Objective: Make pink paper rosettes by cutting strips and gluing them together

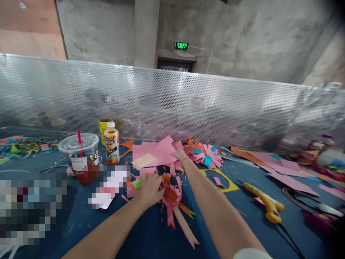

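A paper rosette (171, 196) with an orange centre, a frilled pink rim and ribbon tails lies on the blue table. My left hand (152, 190) is at its left edge, fingers curled down onto it; the fingertips are partly hidden. Farther off, my right hand (180, 155) reaches over the right end of a pile of pink paper sheets (153, 149). Its fingers look stretched out against the paper, small in view. A pink and blue paper flower (207, 157) sits just right of that hand. Small paper scraps surround the rosette.
A yellow glue gun (265, 203) with a black cord lies at right, near a yellow paper frame (229, 183). At left stand a plastic drink cup (81, 158), a bottle (111, 145) and a phone (110, 189). A perforated metal panel (167, 97) borders the table's back.
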A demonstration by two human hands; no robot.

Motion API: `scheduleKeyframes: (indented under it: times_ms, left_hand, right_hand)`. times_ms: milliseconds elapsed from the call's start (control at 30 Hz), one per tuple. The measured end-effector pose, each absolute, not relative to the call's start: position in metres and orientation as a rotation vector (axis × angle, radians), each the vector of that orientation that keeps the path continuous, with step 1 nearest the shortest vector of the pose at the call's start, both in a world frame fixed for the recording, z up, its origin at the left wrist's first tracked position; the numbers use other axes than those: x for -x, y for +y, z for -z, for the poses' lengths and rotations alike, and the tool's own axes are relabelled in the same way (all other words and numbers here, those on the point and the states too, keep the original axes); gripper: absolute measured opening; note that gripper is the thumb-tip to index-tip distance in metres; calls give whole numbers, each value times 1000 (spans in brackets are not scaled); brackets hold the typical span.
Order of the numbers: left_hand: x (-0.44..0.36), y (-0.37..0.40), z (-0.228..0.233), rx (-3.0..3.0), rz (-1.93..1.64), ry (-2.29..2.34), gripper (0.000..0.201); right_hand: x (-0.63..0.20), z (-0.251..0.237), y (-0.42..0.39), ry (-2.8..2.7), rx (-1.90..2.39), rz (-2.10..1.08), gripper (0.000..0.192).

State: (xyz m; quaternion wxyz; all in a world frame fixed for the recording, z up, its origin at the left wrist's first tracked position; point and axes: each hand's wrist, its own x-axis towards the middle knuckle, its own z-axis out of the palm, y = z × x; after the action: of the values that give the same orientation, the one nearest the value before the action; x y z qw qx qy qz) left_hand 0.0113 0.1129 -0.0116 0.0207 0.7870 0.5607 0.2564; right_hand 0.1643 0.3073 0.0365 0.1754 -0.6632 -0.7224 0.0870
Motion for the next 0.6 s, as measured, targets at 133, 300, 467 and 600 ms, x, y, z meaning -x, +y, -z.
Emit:
scheduleKeyframes:
  times_ms: [133,300,467,600]
  left_hand:
    - [-11,113,13,-2476,-811,1738,12]
    - [-11,110,12,-2502,-860,1763,20]
    - [-9,110,11,-2481,-789,1776,26]
    - [-8,111,9,-2448,-838,1722,28]
  right_hand:
    - [-179,-58,307,-1930,1799,-130,26]
    - [-204,-105,299,-1718,1695,21,39]
    - [-226,-142,273,-1334,1202,-82,47]
    - [-237,-147,230,-1117,863,-440,57]
